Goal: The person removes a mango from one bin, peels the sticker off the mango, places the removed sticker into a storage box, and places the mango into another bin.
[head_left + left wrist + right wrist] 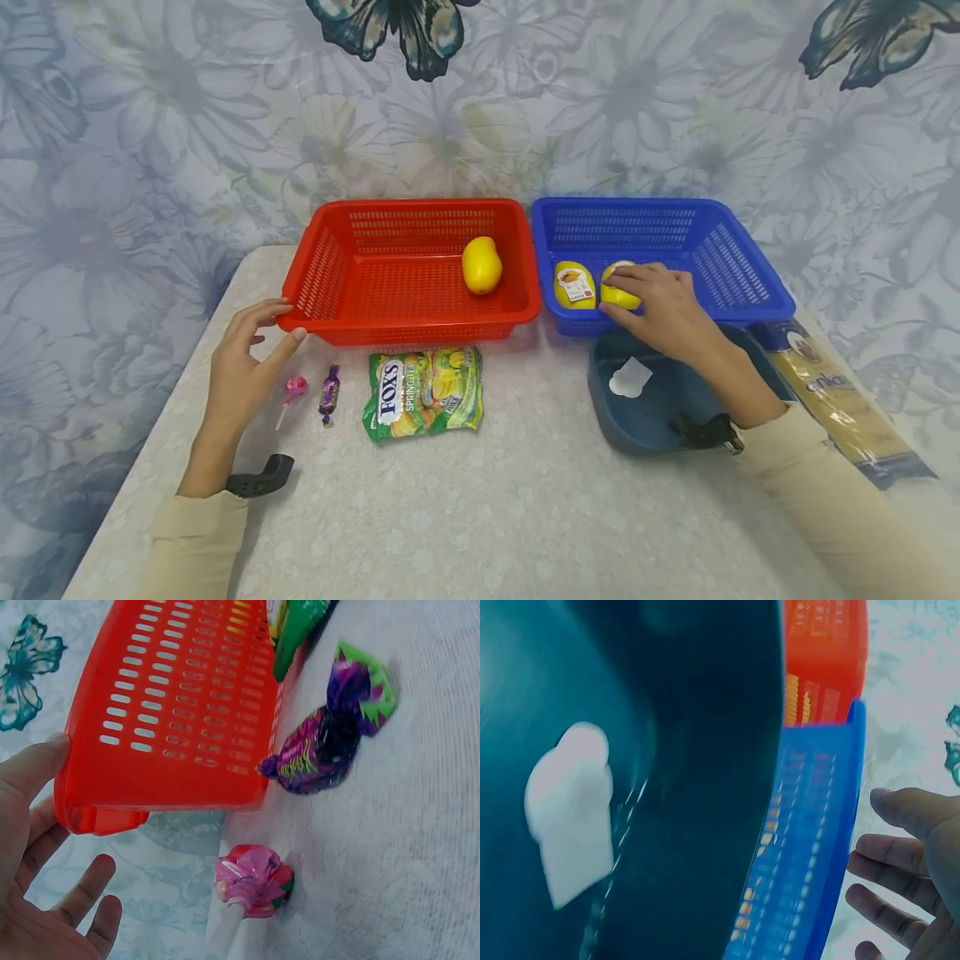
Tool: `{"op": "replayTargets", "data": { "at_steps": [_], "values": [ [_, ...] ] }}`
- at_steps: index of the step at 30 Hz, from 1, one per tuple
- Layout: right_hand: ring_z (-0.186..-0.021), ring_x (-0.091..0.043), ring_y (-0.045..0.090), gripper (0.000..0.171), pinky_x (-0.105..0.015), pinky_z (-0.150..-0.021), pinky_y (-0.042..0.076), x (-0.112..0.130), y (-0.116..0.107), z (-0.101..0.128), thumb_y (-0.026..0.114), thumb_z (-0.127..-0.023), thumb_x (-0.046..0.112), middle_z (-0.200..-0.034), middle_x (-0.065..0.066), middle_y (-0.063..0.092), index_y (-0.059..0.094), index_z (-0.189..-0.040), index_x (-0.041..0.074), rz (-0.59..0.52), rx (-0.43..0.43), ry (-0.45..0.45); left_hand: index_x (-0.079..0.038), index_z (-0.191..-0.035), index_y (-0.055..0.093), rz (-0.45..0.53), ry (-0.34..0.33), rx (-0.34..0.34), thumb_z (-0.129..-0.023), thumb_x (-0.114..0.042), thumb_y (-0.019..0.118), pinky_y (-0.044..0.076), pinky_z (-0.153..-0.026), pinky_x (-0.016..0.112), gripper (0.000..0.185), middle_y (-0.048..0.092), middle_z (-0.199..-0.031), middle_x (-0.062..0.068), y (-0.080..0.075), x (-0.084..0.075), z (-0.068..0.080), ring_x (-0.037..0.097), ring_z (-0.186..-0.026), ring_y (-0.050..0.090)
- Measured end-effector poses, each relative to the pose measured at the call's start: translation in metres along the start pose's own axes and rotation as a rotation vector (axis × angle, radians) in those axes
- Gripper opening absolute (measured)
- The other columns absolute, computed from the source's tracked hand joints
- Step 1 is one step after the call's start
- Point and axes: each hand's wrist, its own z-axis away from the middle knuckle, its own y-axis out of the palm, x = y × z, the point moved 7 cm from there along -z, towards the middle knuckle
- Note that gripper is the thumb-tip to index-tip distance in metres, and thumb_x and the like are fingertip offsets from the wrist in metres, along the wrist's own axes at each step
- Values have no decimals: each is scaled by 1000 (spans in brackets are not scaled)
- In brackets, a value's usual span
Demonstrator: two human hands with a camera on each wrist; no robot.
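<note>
My right hand (660,312) rests with loose fingers on a yellow fruit (619,292) in the blue basket (750,283) — a dark tray (637,417) sits under my wrist. My left hand (243,367), fingers relaxed, touches the red basket (330,275) — lollipop (294,388) and candy (328,394) lie beside it.

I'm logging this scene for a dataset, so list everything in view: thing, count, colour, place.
red basket: 1, red, table back, left
blue basket: 1, blue, right of the red one
yellow fruit: 3, yellow; one in red basket, two in blue basket
blue tray: 1, dark blue, in front of blue basket, white piece inside
candy bag: 1, green, in front of red basket
wrapped candy: 1, purple, left of bag
lollipop: 1, pink, leftmost
pasta packet: 1, yellowish, right table edge
table: 1, pale
left hand: touches red basket corner
right hand: rests on a fruit in blue basket
</note>
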Motion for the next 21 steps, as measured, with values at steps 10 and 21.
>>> {"op": "replayTargets", "data": {
  "at_steps": [10,21],
  "values": [
    [-122,-42,50,40,-67,-90,29,-34,-21,19,74,-92,23,-129,-22,62,68,-125,2,69,-50,27,-21,-137,61,21,-27,-9,-94,-27,72,36,-90,21,45,52,-143,-8,-2,3,2,5,-125,46],
    [-125,-48,46,41,-71,-92,27,-77,-38,40,74,-91,25,-130,-26,59,68,-123,0,112,-95,114,-20,-137,61,34,-17,-20,-93,-24,73,37,-89,20,46,53,-142,-7,1,2,1,5,-119,48]
  ]
}}
